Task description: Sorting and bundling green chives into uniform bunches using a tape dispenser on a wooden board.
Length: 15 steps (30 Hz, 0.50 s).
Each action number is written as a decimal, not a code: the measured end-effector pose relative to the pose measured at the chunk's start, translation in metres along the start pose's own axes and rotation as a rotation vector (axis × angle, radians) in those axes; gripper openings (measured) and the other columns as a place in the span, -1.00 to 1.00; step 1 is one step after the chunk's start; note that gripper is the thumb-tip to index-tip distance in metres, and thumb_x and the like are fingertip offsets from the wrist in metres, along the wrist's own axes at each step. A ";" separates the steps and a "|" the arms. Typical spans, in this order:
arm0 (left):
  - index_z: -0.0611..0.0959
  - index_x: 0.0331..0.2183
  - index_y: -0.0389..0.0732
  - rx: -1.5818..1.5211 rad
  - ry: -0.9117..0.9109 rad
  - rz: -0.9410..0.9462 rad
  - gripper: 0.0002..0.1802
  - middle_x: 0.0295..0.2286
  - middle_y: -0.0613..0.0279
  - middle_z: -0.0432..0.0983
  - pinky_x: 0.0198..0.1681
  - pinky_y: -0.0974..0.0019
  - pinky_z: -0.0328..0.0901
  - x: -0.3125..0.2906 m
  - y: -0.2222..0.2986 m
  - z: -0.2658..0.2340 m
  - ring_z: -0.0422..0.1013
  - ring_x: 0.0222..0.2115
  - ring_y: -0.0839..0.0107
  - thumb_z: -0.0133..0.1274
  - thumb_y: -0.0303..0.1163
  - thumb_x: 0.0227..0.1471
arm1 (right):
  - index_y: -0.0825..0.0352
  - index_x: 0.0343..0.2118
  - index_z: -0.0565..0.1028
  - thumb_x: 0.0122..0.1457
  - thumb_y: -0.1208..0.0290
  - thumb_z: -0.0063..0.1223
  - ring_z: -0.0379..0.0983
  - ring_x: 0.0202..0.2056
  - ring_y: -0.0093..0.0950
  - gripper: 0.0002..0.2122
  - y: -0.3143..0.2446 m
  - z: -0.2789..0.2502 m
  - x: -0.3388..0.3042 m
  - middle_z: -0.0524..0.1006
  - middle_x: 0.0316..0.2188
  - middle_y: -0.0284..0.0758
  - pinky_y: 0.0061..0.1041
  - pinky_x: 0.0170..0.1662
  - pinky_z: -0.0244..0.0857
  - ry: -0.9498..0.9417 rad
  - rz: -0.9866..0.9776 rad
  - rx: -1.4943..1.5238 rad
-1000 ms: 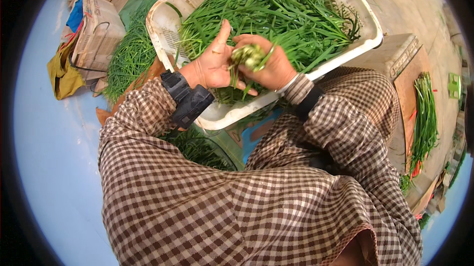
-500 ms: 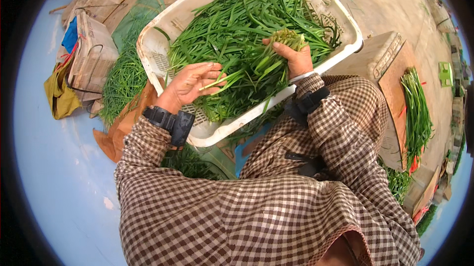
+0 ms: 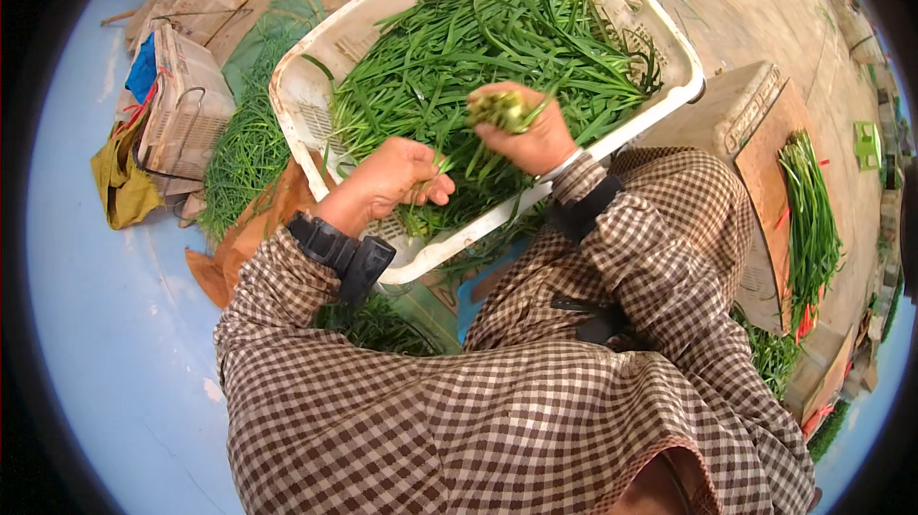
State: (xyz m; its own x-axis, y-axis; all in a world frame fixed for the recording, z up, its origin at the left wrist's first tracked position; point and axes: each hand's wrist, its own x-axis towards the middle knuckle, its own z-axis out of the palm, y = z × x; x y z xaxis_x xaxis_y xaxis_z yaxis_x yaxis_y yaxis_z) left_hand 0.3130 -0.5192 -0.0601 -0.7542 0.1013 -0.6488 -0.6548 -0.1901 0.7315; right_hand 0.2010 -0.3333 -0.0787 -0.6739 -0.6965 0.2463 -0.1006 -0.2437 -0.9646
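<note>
A white plastic crate [image 3: 421,264] lies tilted before me, heaped with long green garlic chives [image 3: 478,37]. Over its near right part, my right hand [image 3: 537,137] is closed around a bunch of chives [image 3: 499,111], pale cut stem ends showing at the top of the fist. The bunch's leaves are mostly hidden behind the hand. My left hand [image 3: 397,180] is beside it, over the crate's near left part, with fingers curled and pinched on a bit of green chive leaf. Exactly how much it holds is hidden.
Loose chives [image 3: 244,156] are piled left of the crate by brown sheeting [image 3: 253,228]. Farther left stands another crate [image 3: 186,99] with a yellow-green bag [image 3: 124,175]. On my right, tied chives [image 3: 811,223] lie on a board [image 3: 765,180] over an upturned crate [image 3: 722,113].
My right hand has moved left and turned, so the stem ends now face me. My left hand has shifted right and lower, its fingers curling in. The hands are closer together.
</note>
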 end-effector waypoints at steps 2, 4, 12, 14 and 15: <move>0.54 -0.43 -0.45 0.099 -0.002 0.041 -0.85 -0.47 -0.06 0.54 -0.70 0.50 0.23 0.004 0.023 0.009 0.50 -0.60 0.38 -0.11 -0.58 0.00 | 0.35 -0.19 0.43 -0.09 0.62 0.18 0.44 -0.26 -0.59 -0.67 0.002 0.010 -0.004 0.51 -0.30 -0.37 -0.56 -0.15 0.35 -0.119 0.059 -0.120; 0.54 -0.46 -0.48 0.226 -0.027 0.083 -0.85 -0.53 0.00 0.51 -0.76 0.49 0.18 0.011 0.044 0.018 0.49 -0.66 0.37 -0.12 -0.62 -0.04 | 0.34 -0.16 0.40 -0.09 0.63 0.17 0.42 -0.26 -0.60 -0.64 0.003 0.015 -0.005 0.48 -0.29 -0.38 -0.57 -0.17 0.34 -0.097 -0.155 -0.401; 0.53 -0.30 -0.25 -0.076 -0.400 0.079 -0.56 -0.49 0.18 0.52 -0.55 0.42 0.39 0.022 0.092 0.033 0.50 -0.52 0.35 -0.03 -0.03 0.03 | 0.34 -0.05 0.30 -0.14 0.60 0.29 0.43 -0.23 -0.60 -0.46 -0.005 -0.012 0.005 0.50 -0.25 -0.36 -0.53 -0.16 0.37 -0.063 0.027 0.111; 0.54 -0.29 -0.19 0.258 -0.227 0.023 -0.40 -0.47 0.19 0.53 -0.50 0.43 0.41 0.021 0.106 0.058 0.50 -0.52 0.39 -0.15 0.21 0.03 | 0.36 -0.11 0.35 -0.12 0.63 0.26 0.44 -0.25 -0.59 -0.55 -0.006 -0.018 0.003 0.52 -0.28 -0.37 -0.53 -0.17 0.38 -0.011 0.031 0.029; 0.54 -0.23 -0.21 0.340 -0.219 0.080 -0.31 -0.44 0.16 0.54 -0.48 0.45 0.41 0.020 0.108 0.067 0.51 -0.49 0.41 -0.22 0.26 0.05 | 0.37 -0.18 0.40 -0.10 0.62 0.23 0.46 -0.29 -0.60 -0.63 -0.014 -0.020 0.002 0.53 -0.32 -0.38 -0.56 -0.20 0.38 0.070 0.019 -0.023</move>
State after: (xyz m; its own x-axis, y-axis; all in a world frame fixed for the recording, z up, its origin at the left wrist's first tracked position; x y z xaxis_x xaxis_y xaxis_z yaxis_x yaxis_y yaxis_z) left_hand 0.2241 -0.4727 0.0203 -0.7720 0.3119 -0.5538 -0.5450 0.1236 0.8293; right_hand 0.1864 -0.3184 -0.0668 -0.7252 -0.6518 0.2220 -0.1038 -0.2153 -0.9710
